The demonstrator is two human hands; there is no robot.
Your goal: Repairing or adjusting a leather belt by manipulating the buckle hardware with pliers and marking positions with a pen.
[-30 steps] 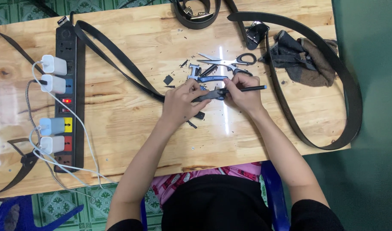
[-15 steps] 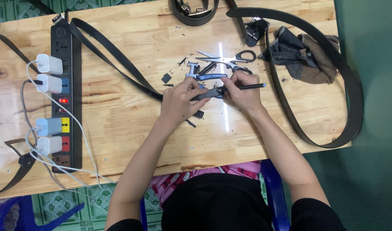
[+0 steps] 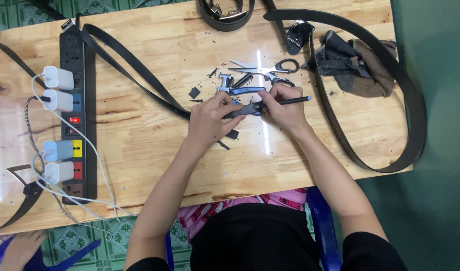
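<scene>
My left hand (image 3: pixel 210 118) pinches the cut end of a black leather belt (image 3: pixel 134 75) flat against the wooden table (image 3: pixel 139 145). The belt runs from under that hand up and left toward the power strip. My right hand (image 3: pixel 285 108) grips a thin black pen-like tool with a blue tip (image 3: pixel 290 101), its working end touching the belt end between my hands. Just beyond my fingers lie scissors (image 3: pixel 270 68), a blue-handled tool (image 3: pixel 245 91) and a small metal buckle piece (image 3: pixel 224 83). Small black leather scraps (image 3: pixel 194 93) are scattered around.
A black power strip (image 3: pixel 74 115) with several white chargers and cables lies at the left. A second long belt (image 3: pixel 390 100) loops along the right edge. A dark crumpled cloth (image 3: pixel 360 62) sits at the far right, a coiled belt (image 3: pixel 225 15) at the top.
Both hands stay on the belt end; the right hand with the pen tool has shifted only slightly. Nothing else moved.
</scene>
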